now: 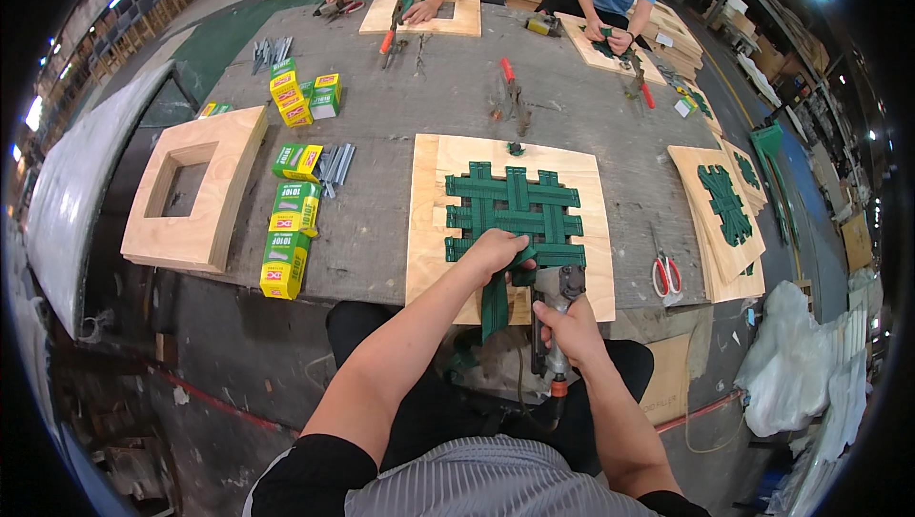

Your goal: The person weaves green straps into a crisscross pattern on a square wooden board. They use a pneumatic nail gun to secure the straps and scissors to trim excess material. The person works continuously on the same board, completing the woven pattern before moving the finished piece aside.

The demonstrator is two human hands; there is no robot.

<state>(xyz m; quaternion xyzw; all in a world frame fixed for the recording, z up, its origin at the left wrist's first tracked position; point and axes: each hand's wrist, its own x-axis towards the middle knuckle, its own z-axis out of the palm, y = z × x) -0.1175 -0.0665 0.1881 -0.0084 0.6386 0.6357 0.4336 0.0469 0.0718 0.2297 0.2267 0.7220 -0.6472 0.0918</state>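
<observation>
Right in front of me a pale plywood panel (434, 160) lies on the table with green webbing straps (518, 195) woven across its middle. My left hand (498, 252) pinches a green strap (495, 305) at the weave's near edge, and the strap's loose end hangs past the panel's near side. A grey pneumatic staple gun (559, 284) is gripped in my right hand (572, 328). Its head rests at the near right corner of the webbing, close to my left fingers. Whether the nose touches the strap is hidden by the tool body.
Left stand stacked wooden frames (214, 195), yellow-green boxes (289, 264) and staple strips (334, 167). On the right lie red-handled scissors (666, 276) and finished webbed panels (688, 179). Red-handled pliers (512, 88) lie beyond my panel. Two people work across the grey table (372, 102).
</observation>
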